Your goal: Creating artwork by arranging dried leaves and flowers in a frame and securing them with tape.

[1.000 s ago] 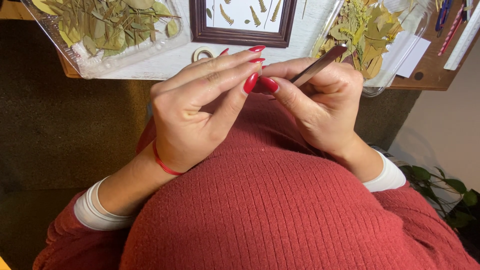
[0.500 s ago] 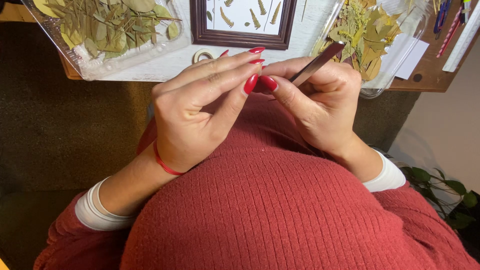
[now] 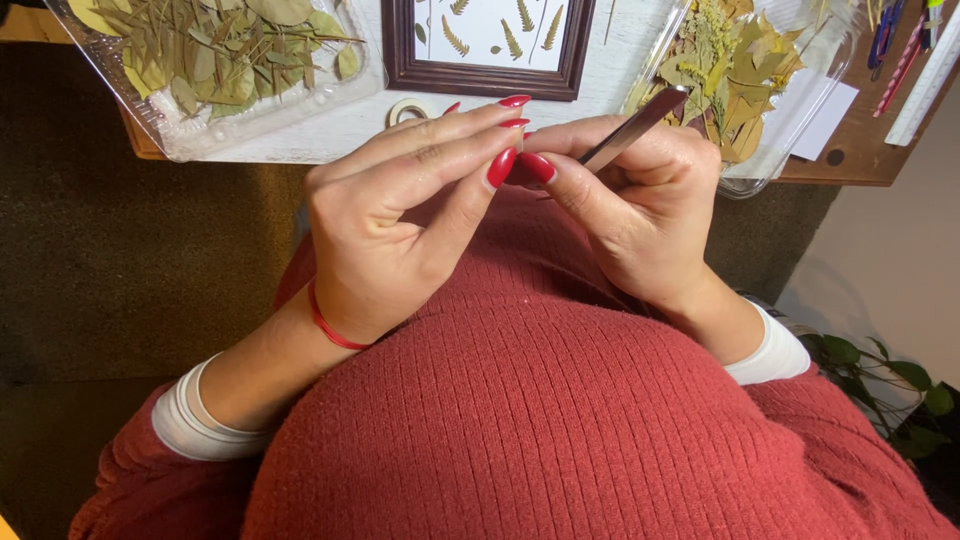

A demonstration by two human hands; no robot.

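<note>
My right hand (image 3: pixel 640 205) is closed around metal tweezers (image 3: pixel 632 130), whose back end sticks up towards the table. My left hand (image 3: pixel 395 225), with red nails and a red cord at the wrist, meets it fingertip to fingertip just above my red knitted sweater (image 3: pixel 540 420). The tweezers' tips and whatever lies between the fingertips are hidden by the fingers. Both hands hover in front of the table's near edge.
On the table lie a clear tray of green dried leaves (image 3: pixel 215 60), a dark wooden frame with pressed ferns (image 3: pixel 490 45), a clear tray of yellow dried leaves (image 3: pixel 745 70), a small tape roll (image 3: pixel 408 108) and pens (image 3: pixel 900 40). A potted plant (image 3: pixel 895 385) stands lower right.
</note>
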